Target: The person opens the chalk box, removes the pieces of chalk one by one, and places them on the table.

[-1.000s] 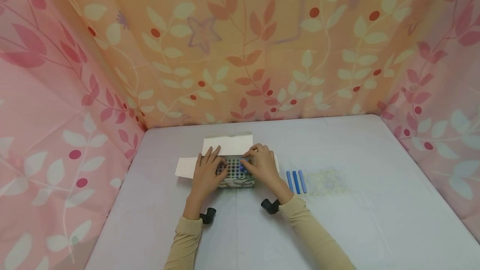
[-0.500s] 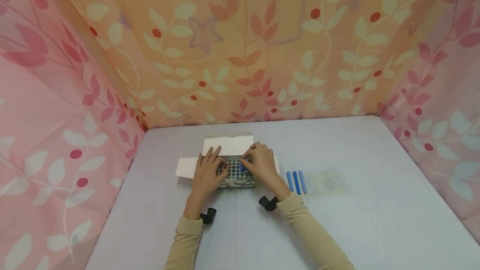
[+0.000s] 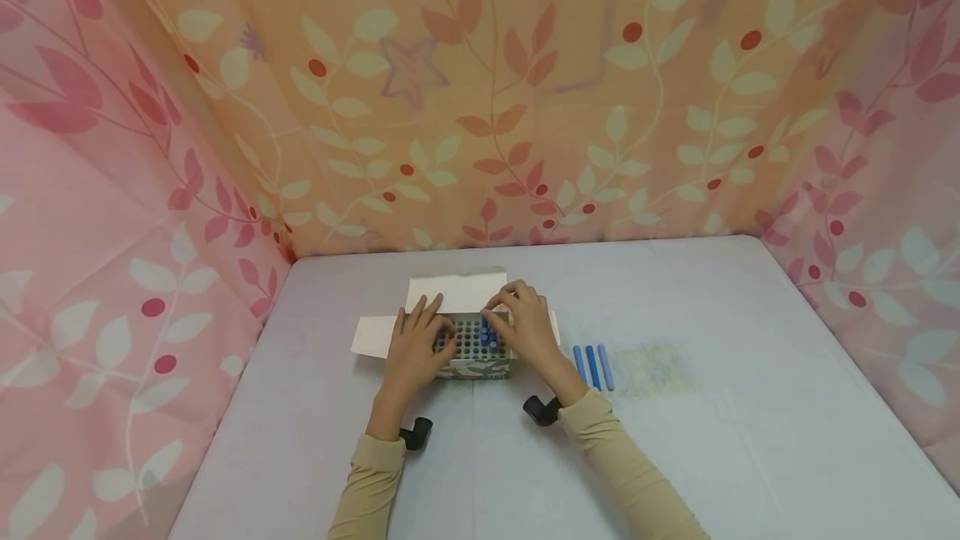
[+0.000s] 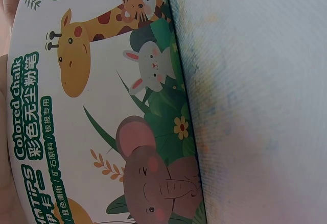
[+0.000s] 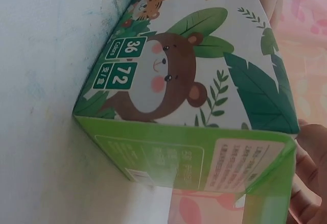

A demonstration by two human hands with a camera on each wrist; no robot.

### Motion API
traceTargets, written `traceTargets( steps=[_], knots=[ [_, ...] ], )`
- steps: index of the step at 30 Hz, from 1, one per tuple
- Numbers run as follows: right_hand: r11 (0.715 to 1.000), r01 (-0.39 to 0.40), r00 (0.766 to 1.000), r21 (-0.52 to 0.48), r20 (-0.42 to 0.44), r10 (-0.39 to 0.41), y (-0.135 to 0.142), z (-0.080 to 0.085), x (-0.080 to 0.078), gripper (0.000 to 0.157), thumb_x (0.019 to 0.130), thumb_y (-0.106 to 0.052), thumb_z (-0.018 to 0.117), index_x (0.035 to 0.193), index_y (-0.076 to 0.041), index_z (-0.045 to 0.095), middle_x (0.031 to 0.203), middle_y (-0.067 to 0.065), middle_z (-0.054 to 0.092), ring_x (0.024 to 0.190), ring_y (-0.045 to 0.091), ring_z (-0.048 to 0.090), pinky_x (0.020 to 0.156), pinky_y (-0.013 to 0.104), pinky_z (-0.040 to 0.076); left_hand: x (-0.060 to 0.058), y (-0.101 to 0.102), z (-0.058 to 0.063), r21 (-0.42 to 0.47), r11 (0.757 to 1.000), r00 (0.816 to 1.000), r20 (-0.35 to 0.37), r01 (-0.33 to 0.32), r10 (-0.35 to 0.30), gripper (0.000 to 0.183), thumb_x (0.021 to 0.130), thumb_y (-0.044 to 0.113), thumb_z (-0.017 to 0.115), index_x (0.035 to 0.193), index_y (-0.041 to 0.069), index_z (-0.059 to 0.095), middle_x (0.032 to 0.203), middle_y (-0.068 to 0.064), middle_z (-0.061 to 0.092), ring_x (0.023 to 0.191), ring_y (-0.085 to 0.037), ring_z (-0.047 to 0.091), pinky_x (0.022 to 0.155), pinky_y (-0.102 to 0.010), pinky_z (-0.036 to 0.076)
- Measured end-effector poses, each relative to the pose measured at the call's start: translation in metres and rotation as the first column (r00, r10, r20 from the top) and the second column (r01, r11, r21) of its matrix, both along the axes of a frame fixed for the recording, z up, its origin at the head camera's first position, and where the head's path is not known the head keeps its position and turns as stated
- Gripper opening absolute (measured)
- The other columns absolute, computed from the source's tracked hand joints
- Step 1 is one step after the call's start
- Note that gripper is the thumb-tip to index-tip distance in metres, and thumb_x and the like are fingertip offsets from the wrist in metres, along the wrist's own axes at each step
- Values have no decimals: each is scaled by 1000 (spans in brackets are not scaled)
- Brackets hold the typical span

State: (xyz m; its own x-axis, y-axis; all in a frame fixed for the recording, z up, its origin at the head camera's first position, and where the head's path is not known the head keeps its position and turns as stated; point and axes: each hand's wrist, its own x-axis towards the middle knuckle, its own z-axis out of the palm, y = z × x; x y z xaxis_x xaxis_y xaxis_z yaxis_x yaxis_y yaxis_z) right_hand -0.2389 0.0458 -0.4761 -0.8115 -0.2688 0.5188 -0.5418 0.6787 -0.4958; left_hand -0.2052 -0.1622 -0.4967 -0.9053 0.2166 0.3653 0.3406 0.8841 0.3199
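A cardboard box of coloured chalk [image 3: 472,369] stands on the table with its flaps folded out, a grid of round holes or chalk ends [image 3: 468,338] showing inside. My left hand [image 3: 411,350] rests over its left end, index finger and thumb curved above the grid and the other fingers stretched toward the back flap. At the right end, the thumb and index finger of my right hand [image 3: 527,327] pinch a blue chalk stick [image 3: 485,321]. Blue chalk ends [image 3: 489,340] show just below those fingertips. The wrist views show the box's animal-printed front [image 4: 127,81] and green end [image 5: 153,152].
Three blue chalk sticks [image 3: 593,367] lie side by side right of the box, beside a patch of chalk smudges [image 3: 652,367] on the white table [image 3: 480,473]. The white back flap [image 3: 457,290] and left flap [image 3: 372,335] stick out. A patterned curtain [image 3: 570,132] surrounds the table.
My right hand has shifted slightly back, so more of the blue chalk beneath its fingertips shows. My left hand keeps its place on the box.
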Motion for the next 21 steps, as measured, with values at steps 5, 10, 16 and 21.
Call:
traceTargets(
  steps=[5, 10, 16, 21],
  knots=[
    [1000, -2, 1000, -24, -23, 1, 3, 1, -1, 14, 85, -32, 66, 86, -18, 69, 101, 4, 55, 91, 23, 51, 77, 42, 40, 1, 0, 0, 7, 1000, 1000, 1, -1, 1, 12, 86, 36, 57, 88, 25, 59, 147, -2, 36, 140, -28, 23, 115, -55, 11],
    [995, -23, 998, -99, -66, 16, 6, 2, 0, 11, 84, -27, 68, 86, -17, 68, 100, 4, 56, 93, 22, 52, 77, 43, 39, 0, 0, -1, 3, 1000, 1000, 5, -9, 9, 11, 86, 36, 58, 88, 25, 59, 148, -2, 36, 140, -27, 23, 115, -55, 9],
    [980, -38, 992, -196, -122, 14, 12, 5, 1, 9, 81, -22, 71, 87, -16, 68, 100, 4, 55, 94, 21, 53, 80, 44, 38, 0, -1, -1, -7, 1000, 999, 31, -17, 17, 12, 88, 38, 56, 89, 26, 59, 149, 0, 33, 141, -25, 19, 116, -53, 9],
    [955, -56, 990, -291, -140, 16, 19, 11, 6, 9, 82, -20, 70, 88, -14, 68, 100, 4, 55, 89, 18, 52, 79, 42, 36, 0, 0, -1, -1, 1000, 999, 36, -12, 12, 13, 88, 38, 56, 90, 26, 59, 150, 1, 32, 142, -24, 18, 116, -52, 7]
  ],
)
